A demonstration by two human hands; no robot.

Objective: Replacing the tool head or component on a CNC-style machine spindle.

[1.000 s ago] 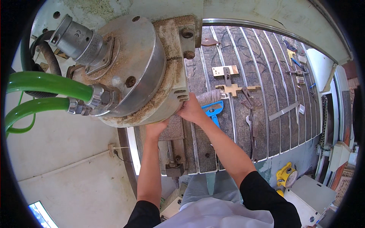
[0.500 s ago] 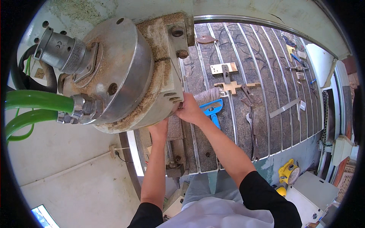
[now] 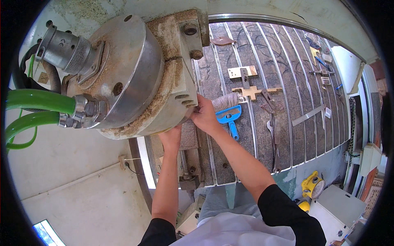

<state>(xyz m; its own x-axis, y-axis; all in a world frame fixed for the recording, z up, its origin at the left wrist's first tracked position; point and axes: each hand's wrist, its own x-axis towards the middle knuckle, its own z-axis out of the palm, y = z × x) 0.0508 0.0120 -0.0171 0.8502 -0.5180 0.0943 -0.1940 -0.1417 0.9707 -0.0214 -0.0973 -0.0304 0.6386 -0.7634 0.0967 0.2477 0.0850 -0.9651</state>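
A large round metal spindle housing point(image 3: 123, 74), coated with brown sawdust, hangs at the upper left on a machine mount. Both my arms reach under it. My left hand point(image 3: 170, 138) is below its lower rim, fingers hidden behind the housing. My right hand point(image 3: 205, 117) is at the housing's right lower side, its fingers curled in; their tips and whatever they grip are hidden. Below my hands is a vise-like metal block with a threaded screw point(image 3: 184, 164). A brush with a blue handle point(image 3: 230, 119) lies on the slotted bed just right of my right hand.
The slotted machine bed point(image 3: 262, 53) carries a brass-coloured cross-shaped plate point(image 3: 251, 93), a drilled plate point(image 3: 236, 72), dark clamp bars, a wrench point(image 3: 269, 127) and a steel strip point(image 3: 308, 115). Green hoses point(image 3: 41, 101) run into the housing. A yellow lamp-like object point(image 3: 312, 184) stands beyond the bed's near edge.
The view has shifted slightly, so the housing appears a little higher and further left. Both hands stay under the housing, with only slight movement.
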